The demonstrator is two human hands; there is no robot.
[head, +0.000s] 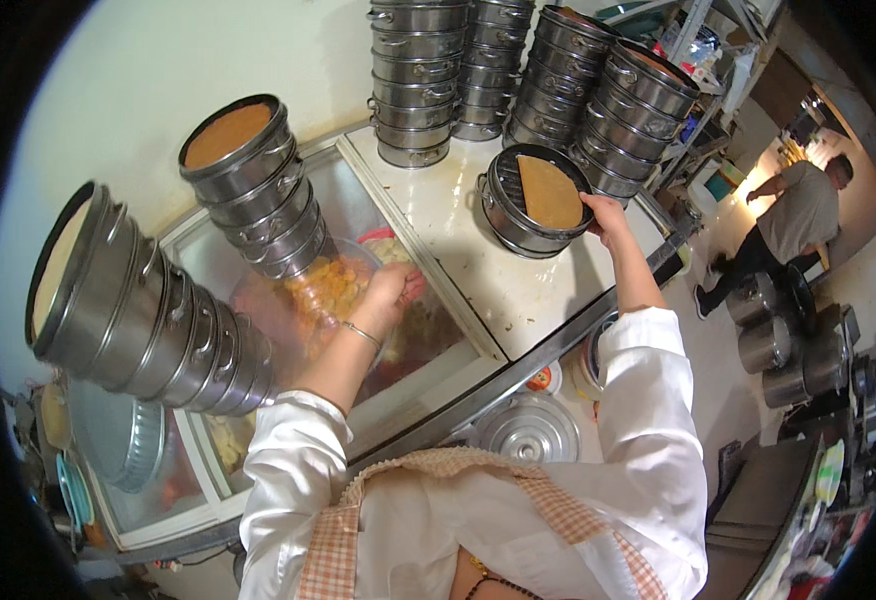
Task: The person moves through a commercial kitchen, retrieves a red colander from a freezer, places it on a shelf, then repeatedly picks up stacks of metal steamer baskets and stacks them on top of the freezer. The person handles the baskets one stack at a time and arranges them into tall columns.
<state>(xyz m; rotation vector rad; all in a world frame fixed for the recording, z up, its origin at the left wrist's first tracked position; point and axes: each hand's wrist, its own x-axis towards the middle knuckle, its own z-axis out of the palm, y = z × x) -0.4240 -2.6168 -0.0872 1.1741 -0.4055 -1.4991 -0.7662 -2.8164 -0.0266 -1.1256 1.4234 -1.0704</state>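
My right hand (604, 217) grips the right rim of a round metal steamer tray (531, 244) on the white worktop (445, 199). Inside the tray, on a dark slatted base, lies a half-round brown steamed cake (550, 191), its straight edge to the left. My left hand (399, 287) hovers over the glass top of a display freezer, fingers curled; whether it holds anything small is not clear. Left of that hand stands a stack of steamer trays (265, 202) topped by a round brown cake (229, 135). A taller stack (160, 322) at the far left carries a pale cake.
Several tall stacks of metal steamers (417, 90) stand at the back of the worktop. Yellow and orange food shows under the freezer glass. A metal lid (528, 431) lies below the counter edge. At the right, a person (802, 202) bends near large metal pots (764, 341).
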